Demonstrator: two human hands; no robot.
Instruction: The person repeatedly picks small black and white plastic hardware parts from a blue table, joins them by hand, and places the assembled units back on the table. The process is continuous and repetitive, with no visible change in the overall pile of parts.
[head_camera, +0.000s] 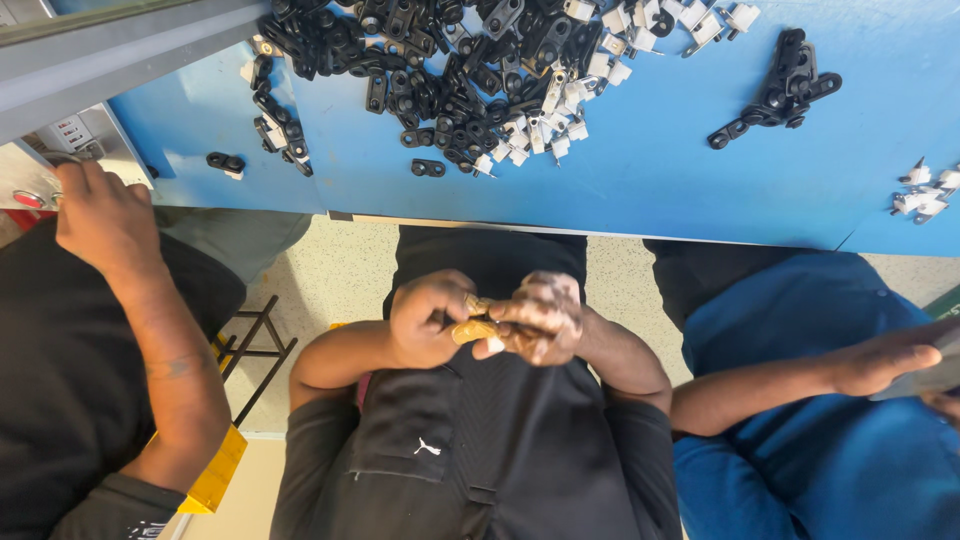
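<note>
Head view — both hands (485, 320) pinch brass piece (470, 331).

Four hands (432, 320), one blue table (660, 180), two stools (255, 345).

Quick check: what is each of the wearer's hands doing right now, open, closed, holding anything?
Left hand: closed on a small tan piece, held above the lap.
Right hand: closed, fingers pinching the same tan piece from the other side.
</note>
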